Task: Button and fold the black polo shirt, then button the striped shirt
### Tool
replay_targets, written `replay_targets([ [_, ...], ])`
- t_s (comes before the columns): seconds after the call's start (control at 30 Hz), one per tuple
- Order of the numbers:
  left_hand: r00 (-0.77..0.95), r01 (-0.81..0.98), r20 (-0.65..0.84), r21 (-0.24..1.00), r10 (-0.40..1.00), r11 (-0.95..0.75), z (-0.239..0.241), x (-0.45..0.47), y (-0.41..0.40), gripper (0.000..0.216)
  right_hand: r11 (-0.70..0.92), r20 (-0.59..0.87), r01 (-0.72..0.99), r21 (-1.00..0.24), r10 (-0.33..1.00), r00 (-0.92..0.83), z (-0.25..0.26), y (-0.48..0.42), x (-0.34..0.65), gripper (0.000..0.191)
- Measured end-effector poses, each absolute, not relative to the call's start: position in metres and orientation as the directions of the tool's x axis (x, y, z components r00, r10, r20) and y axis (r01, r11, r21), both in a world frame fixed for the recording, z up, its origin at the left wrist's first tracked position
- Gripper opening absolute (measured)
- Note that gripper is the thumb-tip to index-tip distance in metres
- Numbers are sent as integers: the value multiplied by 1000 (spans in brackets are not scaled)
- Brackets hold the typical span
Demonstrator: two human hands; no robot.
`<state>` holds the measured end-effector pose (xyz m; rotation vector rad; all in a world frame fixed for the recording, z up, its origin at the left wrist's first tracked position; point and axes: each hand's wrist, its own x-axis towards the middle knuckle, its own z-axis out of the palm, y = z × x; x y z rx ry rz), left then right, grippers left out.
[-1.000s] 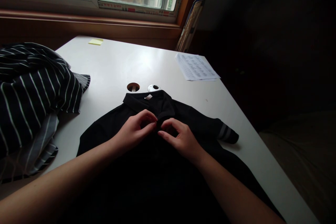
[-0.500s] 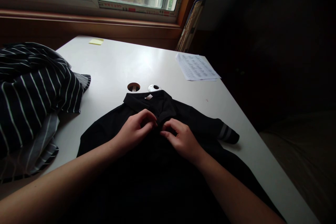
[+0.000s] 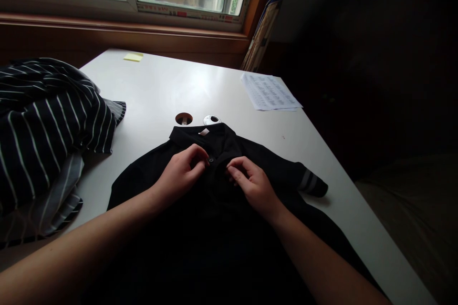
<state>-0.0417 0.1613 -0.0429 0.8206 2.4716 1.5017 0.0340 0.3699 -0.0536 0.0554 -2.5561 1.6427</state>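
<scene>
A black polo shirt (image 3: pixel 214 219) lies flat on the white table (image 3: pixel 161 90), collar away from me, one sleeve with grey stripes (image 3: pixel 307 181) stretched to the right. My left hand (image 3: pixel 181 174) pinches the shirt's placket just below the collar, beside a small dark button (image 3: pixel 211 160). My right hand (image 3: pixel 250 183) has its fingers curled on the other side of the placket, a little apart from the left. A white label (image 3: pixel 203 131) shows inside the collar.
A dark striped garment (image 3: pixel 46 124) is heaped at the table's left. A cable hole (image 3: pixel 183 118) and its round cap (image 3: pixel 212 119) lie just beyond the collar. Printed sheets (image 3: pixel 270 91) rest at the far right, a yellow sticky note (image 3: pixel 133 56) at the back, under the window.
My two hands have drawn slightly apart along the placket, and the button between them is now visible. The view has shifted a little.
</scene>
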Motion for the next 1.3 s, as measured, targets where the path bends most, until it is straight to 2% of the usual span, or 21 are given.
replay_targets([
  [0.07,-821,447,199,807,535,386,-45,-44,161,15,389,87,-52,-920,73,-994,-57,371,34,12],
  [0.17,-761,577,260,691,595,435,-49,-48,160,15,489,162,-105,-866,77,-984,-56,371,34,11],
  [0.3,-672,715,312,508,671,480,-56,-52,157,19,633,262,-220,-742,-28,-965,-51,368,34,14],
  [0.4,-646,756,317,395,694,523,-58,-55,153,25,744,286,-262,-615,-100,-953,-52,367,34,26],
  [0.53,-628,777,312,289,713,558,-59,-57,150,33,880,207,-229,-415,-153,-966,-60,367,36,54],
  [0.67,-618,786,300,230,727,574,-62,-60,148,40,955,73,-146,-257,-132,-989,-65,369,39,69],
  [0.93,-593,805,339,239,730,542,-65,-62,146,43,934,13,-245,-260,-250,-968,-58,384,36,81],
  [1.13,-563,826,367,239,740,510,-58,-60,148,37,947,44,-162,-277,-155,-987,-65,391,32,64],
  [1.3,-317,946,332,184,889,269,-49,-49,150,37,952,91,-166,-256,-147,-985,-73,393,31,50],
])
